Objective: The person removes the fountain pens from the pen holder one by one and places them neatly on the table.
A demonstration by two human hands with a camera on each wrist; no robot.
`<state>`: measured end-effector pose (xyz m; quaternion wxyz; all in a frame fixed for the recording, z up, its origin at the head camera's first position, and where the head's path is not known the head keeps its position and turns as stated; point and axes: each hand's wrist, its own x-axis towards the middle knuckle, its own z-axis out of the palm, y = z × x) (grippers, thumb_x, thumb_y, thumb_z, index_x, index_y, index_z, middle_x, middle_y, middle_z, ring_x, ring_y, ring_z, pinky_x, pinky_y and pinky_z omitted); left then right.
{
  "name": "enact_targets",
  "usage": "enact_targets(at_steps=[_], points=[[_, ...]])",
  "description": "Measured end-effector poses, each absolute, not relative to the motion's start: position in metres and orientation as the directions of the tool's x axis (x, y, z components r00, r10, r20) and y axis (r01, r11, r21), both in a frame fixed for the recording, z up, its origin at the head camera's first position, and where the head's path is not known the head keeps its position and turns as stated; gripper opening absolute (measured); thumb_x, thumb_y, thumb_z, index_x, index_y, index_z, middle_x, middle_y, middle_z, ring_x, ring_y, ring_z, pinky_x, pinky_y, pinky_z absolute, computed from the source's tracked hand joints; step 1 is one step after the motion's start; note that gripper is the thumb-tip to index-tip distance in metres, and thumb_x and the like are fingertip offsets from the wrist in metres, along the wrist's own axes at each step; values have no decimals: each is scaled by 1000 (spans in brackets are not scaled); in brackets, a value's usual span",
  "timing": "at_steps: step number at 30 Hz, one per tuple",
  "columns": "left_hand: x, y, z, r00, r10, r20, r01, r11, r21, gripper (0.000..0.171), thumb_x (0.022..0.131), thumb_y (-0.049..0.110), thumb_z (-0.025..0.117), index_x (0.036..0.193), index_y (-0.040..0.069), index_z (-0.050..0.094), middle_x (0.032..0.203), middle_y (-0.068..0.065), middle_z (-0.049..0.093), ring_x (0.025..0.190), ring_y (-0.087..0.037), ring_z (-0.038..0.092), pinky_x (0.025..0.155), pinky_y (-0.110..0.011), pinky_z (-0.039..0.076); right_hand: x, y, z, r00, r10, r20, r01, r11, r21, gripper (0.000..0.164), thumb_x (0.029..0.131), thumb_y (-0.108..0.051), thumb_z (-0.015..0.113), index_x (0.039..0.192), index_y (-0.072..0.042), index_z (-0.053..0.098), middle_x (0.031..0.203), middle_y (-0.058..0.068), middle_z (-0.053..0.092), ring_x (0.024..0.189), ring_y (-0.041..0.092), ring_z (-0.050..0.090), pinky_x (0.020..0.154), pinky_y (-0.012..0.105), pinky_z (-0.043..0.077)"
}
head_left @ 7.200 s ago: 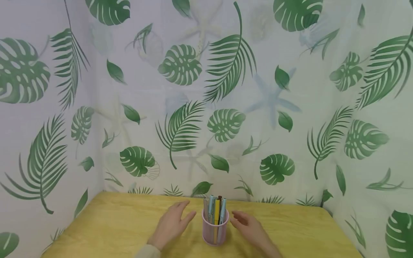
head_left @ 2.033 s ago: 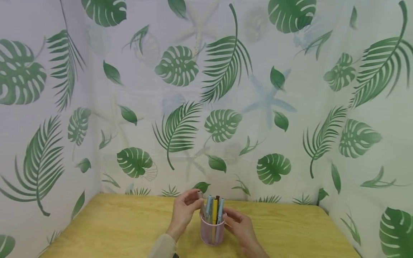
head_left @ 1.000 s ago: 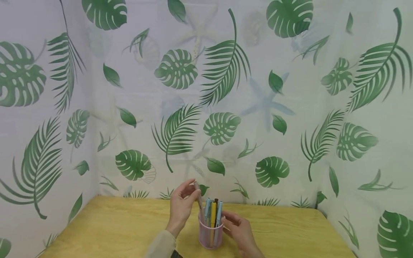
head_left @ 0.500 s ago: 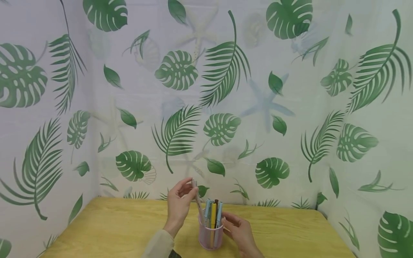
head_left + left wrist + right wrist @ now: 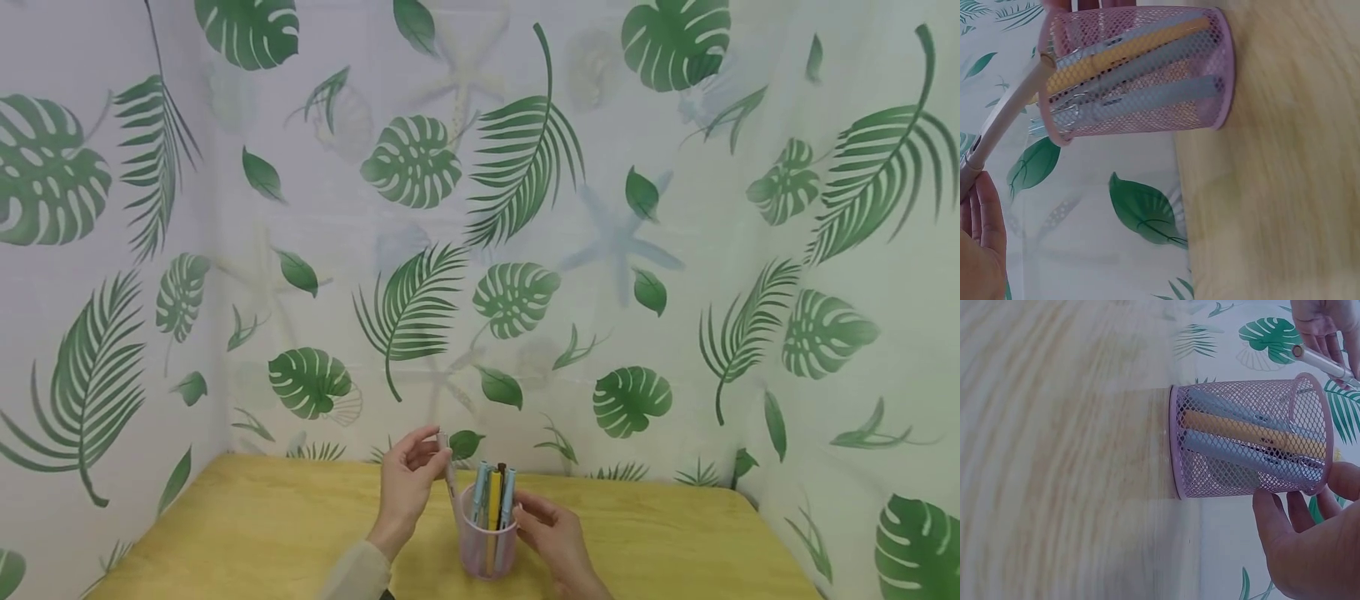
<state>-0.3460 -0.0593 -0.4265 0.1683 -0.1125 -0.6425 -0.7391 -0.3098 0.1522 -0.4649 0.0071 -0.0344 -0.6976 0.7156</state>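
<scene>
My left hand (image 5: 405,487) pinches a light grey pen (image 5: 448,475) near its upper end. The pen leans beside the left rim of a pink mesh pen holder (image 5: 487,550), and its lower end shows outside the rim in the right wrist view. The pen holder stands upright on the table. My right hand (image 5: 1316,544) holds it from the right, thumb by the rim and fingers against the mesh. Inside stand several pens: light blue ones (image 5: 480,492), a yellow pen (image 5: 494,500) and a dark brown one (image 5: 502,468).
The yellow wood-grain table (image 5: 285,533) reaches back to a white curtain (image 5: 525,192) printed with green leaves. The curtain also hangs along the left and right sides. A light sleeve (image 5: 358,573) covers the left forearm.
The left hand took the grey pen, drew it up out of the holder, and has now moved it left and down outside the rim. The right hand came to the holder and stays there.
</scene>
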Motion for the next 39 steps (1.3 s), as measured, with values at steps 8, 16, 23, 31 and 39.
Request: enact_targets(at_steps=[8, 16, 23, 31, 39], points=[[-348, -64, -440, -934, -82, 347, 355, -122, 927, 39, 86, 5, 74, 123, 1, 63, 107, -23, 69, 80, -12, 68, 70, -30, 60, -311, 153, -470, -1000, 27, -14, 13, -32, -999, 43, 95, -14, 65, 132, 5, 56, 136, 25, 55, 118, 26, 59, 95, 40, 53], [-346, -73, -442, -973, -106, 207, 223, -168, 960, 41, 86, 4, 73, 125, -2, 61, 105, -19, 71, 79, -13, 69, 70, -32, 60, -309, 154, -468, -1000, 19, -12, 12, -30, -999, 43, 94, -14, 66, 132, 4, 57, 135, 23, 58, 115, 22, 62, 94, 39, 54], [-351, -79, -447, -981, -75, 177, 187, -148, 971, 40, 87, 1, 71, 124, -4, 60, 98, -16, 73, 75, -13, 70, 70, -35, 61, -309, 153, -468, -999, 40, -30, 30, -21, -999, 42, 94, -13, 65, 132, 4, 56, 135, 24, 57, 117, 27, 61, 95, 39, 54], [-355, -86, -453, -982, -55, 179, 184, -108, 977, 39, 86, 1, 72, 123, -4, 61, 93, -11, 72, 75, -13, 69, 71, -36, 61, -307, 152, -467, -997, 50, -56, 54, -29, -998, 43, 94, -14, 66, 132, 3, 56, 135, 23, 57, 117, 27, 62, 94, 39, 54], [-359, -93, -458, -983, 23, 185, 183, -64, 981, 39, 87, 0, 70, 123, -7, 60, 99, -20, 72, 77, -16, 70, 72, -38, 61, -308, 153, -467, -999, 44, -27, 26, -18, -999, 42, 94, -14, 66, 132, 3, 57, 135, 23, 57, 117, 27, 61, 95, 39, 54]])
